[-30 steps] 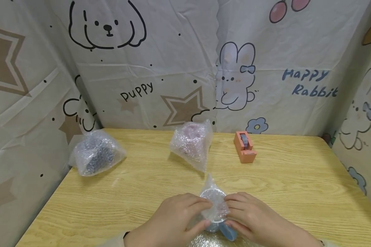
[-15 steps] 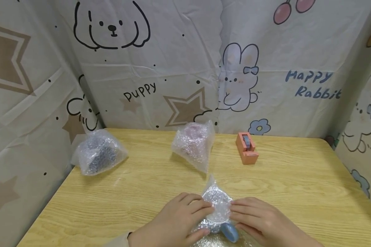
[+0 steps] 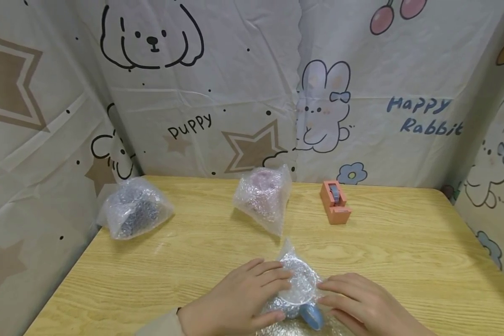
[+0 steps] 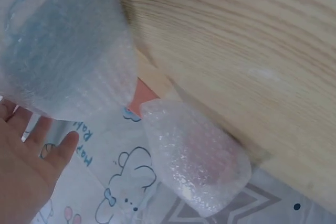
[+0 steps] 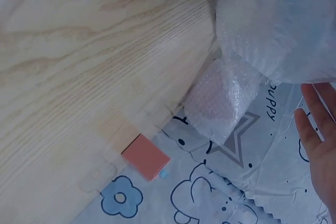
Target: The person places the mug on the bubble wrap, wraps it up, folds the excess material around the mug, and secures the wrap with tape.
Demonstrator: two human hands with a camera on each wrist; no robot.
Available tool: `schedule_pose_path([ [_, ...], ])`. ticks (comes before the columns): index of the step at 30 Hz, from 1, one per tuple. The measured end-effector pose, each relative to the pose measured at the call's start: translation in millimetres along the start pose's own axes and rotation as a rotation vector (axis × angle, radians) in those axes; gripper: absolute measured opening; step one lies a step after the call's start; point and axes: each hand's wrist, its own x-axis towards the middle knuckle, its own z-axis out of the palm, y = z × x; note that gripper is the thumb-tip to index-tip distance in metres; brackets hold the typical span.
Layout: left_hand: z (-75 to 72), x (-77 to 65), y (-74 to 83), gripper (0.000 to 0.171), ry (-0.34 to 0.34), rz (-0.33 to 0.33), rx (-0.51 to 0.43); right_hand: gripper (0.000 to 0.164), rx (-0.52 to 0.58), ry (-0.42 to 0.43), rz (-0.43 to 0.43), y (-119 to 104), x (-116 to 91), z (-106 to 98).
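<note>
A blue mug point(image 3: 311, 317) stands in front of me with its handle toward the lower right. Bubble wrap point(image 3: 303, 283) covers its round mouth and spreads out below it. My left hand point(image 3: 245, 296) rests on the wrap at the left of the rim, fingers extended. At the right side, the fingertips of my right hand point(image 3: 363, 301) touch the wrap by the rim, fairly straight. In the left wrist view the bluish wrapped mug point(image 4: 63, 40) lies beside the left hand point(image 4: 34, 163). The right wrist view shows the cloudy wrap point(image 5: 275, 30) over the right hand point(image 5: 321, 148).
A pink item in bubble wrap point(image 3: 262, 198) stands at the table's back middle. A dark wrapped item point(image 3: 136, 210) sits at the back left. An orange tape dispenser point(image 3: 335, 203) is right of the pink bundle. Printed cloth point(image 3: 172, 102) walls the wooden table point(image 3: 185, 261).
The wrap over the mug's mouth lies flatter than before. My left hand has shifted slightly up over the rim; my right hand has moved a little to the right. The bundles and dispenser stay put.
</note>
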Motion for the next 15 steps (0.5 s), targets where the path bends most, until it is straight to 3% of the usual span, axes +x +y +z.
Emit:
schedule_pose_path([
  [7, 3.5, 0.5, -0.9, 0.049, 0.035, 0.007, 0.001, 0.03, -0.064, -0.002, -0.042, -4.8, -25.9, -11.3],
  [15, 5.4, 1.6, -1.3, 0.053, 0.051, 0.026, 0.023, 0.045, -0.135, -0.12, -0.19, 9.9, -66.9, -18.8],
])
